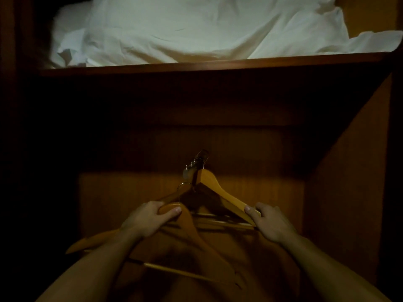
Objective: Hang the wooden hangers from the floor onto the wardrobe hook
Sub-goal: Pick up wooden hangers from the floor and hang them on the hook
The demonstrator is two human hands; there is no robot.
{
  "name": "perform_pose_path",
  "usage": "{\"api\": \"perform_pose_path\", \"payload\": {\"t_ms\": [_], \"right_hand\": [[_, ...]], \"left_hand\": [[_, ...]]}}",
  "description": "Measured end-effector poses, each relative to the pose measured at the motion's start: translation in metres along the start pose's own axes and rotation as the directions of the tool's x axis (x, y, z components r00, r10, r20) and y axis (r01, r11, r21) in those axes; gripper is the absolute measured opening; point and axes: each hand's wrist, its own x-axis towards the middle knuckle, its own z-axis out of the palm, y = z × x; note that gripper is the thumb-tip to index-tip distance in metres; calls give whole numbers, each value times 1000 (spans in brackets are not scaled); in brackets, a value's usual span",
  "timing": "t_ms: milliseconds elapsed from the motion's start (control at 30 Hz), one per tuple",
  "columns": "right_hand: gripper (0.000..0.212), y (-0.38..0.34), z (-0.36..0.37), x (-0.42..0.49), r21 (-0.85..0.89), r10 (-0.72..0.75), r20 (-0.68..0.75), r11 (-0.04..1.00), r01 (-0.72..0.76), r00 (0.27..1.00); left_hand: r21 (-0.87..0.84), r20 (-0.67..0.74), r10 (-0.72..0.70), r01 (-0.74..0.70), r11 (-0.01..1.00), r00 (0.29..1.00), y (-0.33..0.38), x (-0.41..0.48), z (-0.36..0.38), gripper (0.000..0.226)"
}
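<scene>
Inside the dim wardrobe, the wardrobe hook (197,163), a short pronged bracket, sits at 12 o'clock from both hands. A hung hanger (220,188) appears to have its neck up at the bracket. Its shoulder slopes down toward 4 o'clock, where the right hand (268,223) pinches the end between thumb and fingers. Several bars beneath it suggest more hangers there, though the light is too poor to count them.

The left hand (150,219) curls around the crown of a loose hanger (189,223), thumb on top. Its wire hook points toward 12 o'clock, just short of the bracket, and its arms trail toward 7 and 5 o'clock. Higher up, at 12 o'clock, a shelf (196,64) carries white bedding (196,29).

The likeliest slip is that the wire hook catches on the hung hanger's neck or bars instead of landing on a prong, because everything crowds together there and the shadow hides the prongs. A tug from the right hand could also lift the hung hanger off.
</scene>
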Motion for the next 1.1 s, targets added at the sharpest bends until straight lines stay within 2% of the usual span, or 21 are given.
{"api": "perform_pose_path", "payload": {"t_ms": [300,500,567,700,800,933,1033,1100], "right_hand": [[39,20,28,27,30,-16,56,999,14,998],[34,31,43,35,108,-14,81,994,5,997],[32,32,44,36,102,-4,84,995,-5,996],[28,28,41,35,-14,33,134,999,-32,990],[36,23,38,32,-133,33,167,991,-11,985],[43,16,35,22,-170,-17,108,985,35,994],[46,2,30,9,-254,-91,61,962,104,994],[56,-11,27,-2,-367,-184,94,907,206,978]], "left_hand": [[-19,-4,-34,34,999,999,-17,14,13,87],[-13,-9,-55,55,998,998,-21,18,16,93],[-19,-15,-61,61,998,998,-20,17,16,87],[-42,-29,-87,86,995,996,-15,17,18,59],[-132,-27,-115,110,985,993,-13,17,21,55],[-265,-51,-144,126,956,988,-6,11,25,46],[-284,-49,-151,131,950,987,-3,2,27,49],[-306,-39,-157,137,942,987,-1,-4,25,50]]}}
